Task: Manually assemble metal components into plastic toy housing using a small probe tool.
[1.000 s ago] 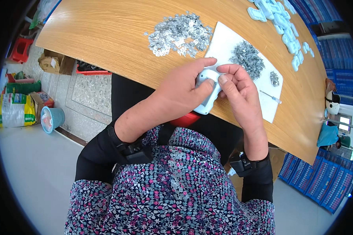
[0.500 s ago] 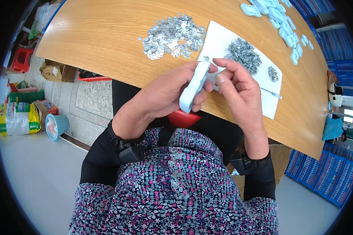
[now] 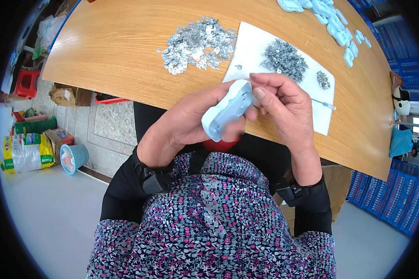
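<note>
My left hand (image 3: 184,118) is closed around a light-blue hollow plastic shell (image 3: 222,114), its open side with small inner posts tilted up and to the right. The thumb and fingertips of my right hand (image 3: 286,102) are pinched together at the shell's far right edge. Whatever sits between those fingertips is hidden. Beyond the hands, a white sheet (image 3: 247,41) carries a heap of small metal parts (image 3: 284,60) and a smaller metal cluster (image 3: 323,80). One loose metal bit (image 3: 238,67) lies near the sheet's left edge.
Flat silver metal pieces (image 3: 195,46) are heaped on the wooden table (image 3: 111,51). More light-blue shells (image 3: 336,25) lie at the far right. A thin screwdriver (image 3: 329,106) rests across the sheet's right edge. Blue bins (image 3: 391,195) stand right; a wastebasket (image 3: 74,158) stands left.
The shell has turned so its hollow inside now shows, and it sits slightly further left. My right fingertips have closed in from apart to a pinch at its edge.
</note>
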`<state>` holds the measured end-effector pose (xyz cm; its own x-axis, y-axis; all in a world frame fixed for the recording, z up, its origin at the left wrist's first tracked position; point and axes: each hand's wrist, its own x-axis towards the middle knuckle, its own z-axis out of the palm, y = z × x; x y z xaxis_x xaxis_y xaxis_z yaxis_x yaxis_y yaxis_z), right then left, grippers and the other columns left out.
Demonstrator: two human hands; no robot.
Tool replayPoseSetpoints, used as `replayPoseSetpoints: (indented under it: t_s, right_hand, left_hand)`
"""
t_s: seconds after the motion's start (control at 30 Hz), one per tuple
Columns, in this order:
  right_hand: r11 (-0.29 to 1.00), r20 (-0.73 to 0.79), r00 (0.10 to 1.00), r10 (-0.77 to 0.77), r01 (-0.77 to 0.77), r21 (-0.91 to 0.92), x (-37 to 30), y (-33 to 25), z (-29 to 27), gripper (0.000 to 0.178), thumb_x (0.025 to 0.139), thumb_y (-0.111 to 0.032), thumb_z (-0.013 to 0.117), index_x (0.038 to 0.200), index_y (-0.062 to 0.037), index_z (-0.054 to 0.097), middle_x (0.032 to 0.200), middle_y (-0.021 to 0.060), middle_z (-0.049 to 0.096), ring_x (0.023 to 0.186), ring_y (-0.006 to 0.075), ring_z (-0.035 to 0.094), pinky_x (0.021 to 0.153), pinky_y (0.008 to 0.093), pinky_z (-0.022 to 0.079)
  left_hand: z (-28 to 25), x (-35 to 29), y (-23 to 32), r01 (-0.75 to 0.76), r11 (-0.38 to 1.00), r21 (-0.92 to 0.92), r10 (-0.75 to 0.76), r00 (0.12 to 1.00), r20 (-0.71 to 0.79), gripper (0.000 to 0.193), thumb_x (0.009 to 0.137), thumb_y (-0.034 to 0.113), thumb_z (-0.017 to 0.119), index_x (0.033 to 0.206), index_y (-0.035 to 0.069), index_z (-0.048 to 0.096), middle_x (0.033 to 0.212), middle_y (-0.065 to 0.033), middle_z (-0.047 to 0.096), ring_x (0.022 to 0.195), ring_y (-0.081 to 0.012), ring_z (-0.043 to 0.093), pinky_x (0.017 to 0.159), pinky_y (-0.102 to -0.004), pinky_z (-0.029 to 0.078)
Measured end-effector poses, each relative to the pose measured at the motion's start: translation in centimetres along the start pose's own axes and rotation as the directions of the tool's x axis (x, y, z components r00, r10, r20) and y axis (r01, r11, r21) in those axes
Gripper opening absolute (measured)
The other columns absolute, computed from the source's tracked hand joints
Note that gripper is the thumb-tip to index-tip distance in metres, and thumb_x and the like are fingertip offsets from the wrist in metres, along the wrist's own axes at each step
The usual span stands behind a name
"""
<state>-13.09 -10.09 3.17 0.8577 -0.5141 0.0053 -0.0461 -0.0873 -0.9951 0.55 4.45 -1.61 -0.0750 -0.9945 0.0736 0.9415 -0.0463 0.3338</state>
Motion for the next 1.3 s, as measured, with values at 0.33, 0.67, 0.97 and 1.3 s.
replayPoseSetpoints:
  t_s: [0.33, 0.67, 0.97, 1.3]
  right_hand:
    - [0.999, 0.124, 0.991, 0.053, -0.051, -0.015, -1.4, -0.5, -1.4, 0.023, 0.096, -0.006, 0.062, 0.118, -0.0002, 0.066, 0.097, 0.0041, 0.07, 0.075, 0.0112, 0.066, 0.075, 0.0261, 0.053]
    - [0.977, -0.226, 0.952, 0.208, -0.189, 0.104, -9.2, -0.1, -10.2, 0.023, 0.096, -0.012, 0.066, 0.114, 0.0014, 0.069, 0.097, 0.0024, 0.071, 0.087, 0.0079, 0.063, 0.077, 0.0241, 0.051]
    - [0.8, -0.641, 0.677, 0.36, -0.578, -0.161, -28.0, 5.2, -25.5, 0.026, 0.094, -0.02, 0.065, 0.106, 0.0024, 0.069, 0.082, -0.0014, 0.061, 0.072, 0.007, 0.052, 0.062, 0.023, 0.041]
    - [0.809, -0.782, 0.531, -0.326, -0.271, -0.522, -24.5, 11.3, -28.3, 0.022, 0.099, -0.012, 0.062, 0.113, 0.0047, 0.065, 0.099, 0.0049, 0.066, 0.089, 0.012, 0.061, 0.078, 0.026, 0.05]
  left_hand:
    - [-0.8, 1.6, -1.6, 0.073, 0.979, -0.192, -0.032, 0.978, 0.208, 0.053, 0.109, 0.038, 0.028, 0.154, 0.01, 0.027, 0.117, -0.0244, 0.06, 0.078, -0.0236, 0.061, 0.065, -0.0357, 0.051]
    - [2.4, 4.2, -2.6, 0.305, 0.87, 0.388, -0.26, 0.951, -0.167, 0.06, 0.105, 0.03, 0.039, 0.157, 0.008, 0.02, 0.126, -0.0295, 0.059, 0.109, -0.0396, 0.066, 0.093, -0.0446, 0.057]
    - [5.7, 5.4, -0.4, 0.395, 0.694, 0.602, -0.239, 0.915, -0.325, 0.047, 0.103, 0.019, 0.041, 0.146, 0.002, 0.041, 0.115, -0.0179, 0.064, 0.098, -0.0246, 0.069, 0.088, -0.0335, 0.057]
    - [3.0, 14.5, 10.8, 0.31, 0.107, 0.945, 0.252, 0.911, -0.327, 0.044, 0.101, 0.03, 0.052, 0.134, 0.002, 0.058, 0.111, -0.012, 0.069, 0.1, -0.0182, 0.066, 0.084, -0.0314, 0.055]
